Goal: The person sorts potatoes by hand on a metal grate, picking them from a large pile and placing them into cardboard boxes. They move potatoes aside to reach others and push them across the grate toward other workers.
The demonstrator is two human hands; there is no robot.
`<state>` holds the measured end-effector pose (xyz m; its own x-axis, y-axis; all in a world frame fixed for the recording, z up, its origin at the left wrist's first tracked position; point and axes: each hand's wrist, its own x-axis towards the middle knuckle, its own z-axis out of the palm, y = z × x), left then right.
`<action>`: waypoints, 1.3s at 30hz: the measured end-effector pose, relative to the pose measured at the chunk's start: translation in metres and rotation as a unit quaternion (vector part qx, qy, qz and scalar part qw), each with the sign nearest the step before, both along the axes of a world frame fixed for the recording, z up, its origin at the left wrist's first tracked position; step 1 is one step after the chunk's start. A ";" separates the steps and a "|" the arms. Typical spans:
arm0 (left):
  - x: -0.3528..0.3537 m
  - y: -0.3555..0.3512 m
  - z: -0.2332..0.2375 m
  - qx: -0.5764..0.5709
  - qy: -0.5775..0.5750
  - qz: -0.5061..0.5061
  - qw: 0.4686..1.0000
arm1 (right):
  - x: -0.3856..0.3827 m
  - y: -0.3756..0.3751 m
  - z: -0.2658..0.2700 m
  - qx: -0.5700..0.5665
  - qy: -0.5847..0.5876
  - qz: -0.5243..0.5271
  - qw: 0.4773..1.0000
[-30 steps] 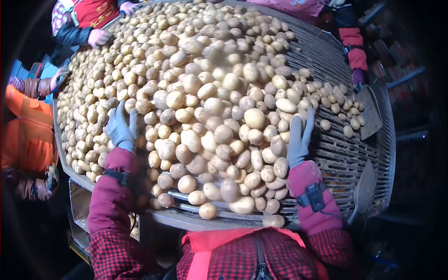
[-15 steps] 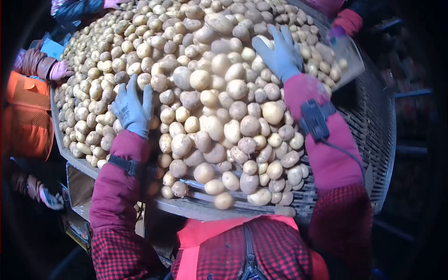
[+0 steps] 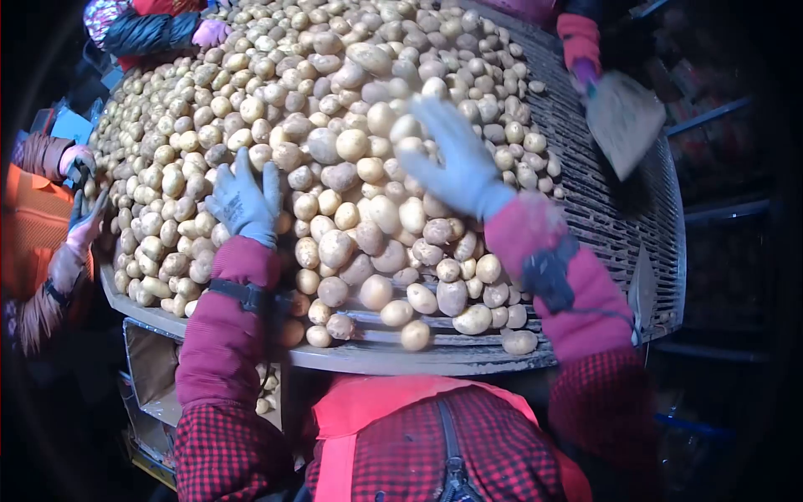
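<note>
Tbl (image 3: 590, 159) — L hand (image 3: 242, 202) on potatoes (image 3: 336, 248)

No readable text was shown.
A dark print (image 3: 237, 206) was borne on the back of the left glove (image 3: 244, 203), but it was too small and blurred to be read; whether it was made up of letters, numbers or a brand mark could not fairly be told.

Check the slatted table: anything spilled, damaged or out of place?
Nothing clearly stands out: the potatoes lie heaped on the slatted table, and none looks plainly broken, though blur could hide small damage.
</note>
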<state>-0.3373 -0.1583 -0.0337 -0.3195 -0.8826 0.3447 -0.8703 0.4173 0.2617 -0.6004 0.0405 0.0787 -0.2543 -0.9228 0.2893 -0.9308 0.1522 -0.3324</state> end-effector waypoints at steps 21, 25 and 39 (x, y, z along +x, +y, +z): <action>-0.064 0.013 0.069 0.012 -0.065 -0.367 0.928 | 0.028 -0.002 -0.027 -0.077 0.036 -0.050 0.995; -0.077 -0.005 0.074 0.023 -0.120 -0.355 0.927 | 0.018 -0.009 -0.035 -0.101 0.026 -0.051 0.993; -0.065 -0.004 0.056 -0.058 0.034 -0.364 0.929 | 0.015 -0.016 -0.037 -0.136 0.002 -0.058 0.989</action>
<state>-0.4027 -0.1628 0.0220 -0.7910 -0.3964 0.4661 -0.3291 0.9178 0.2221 -0.5855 0.0248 0.0416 -0.3529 -0.7749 0.5245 -0.9136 0.1643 -0.3720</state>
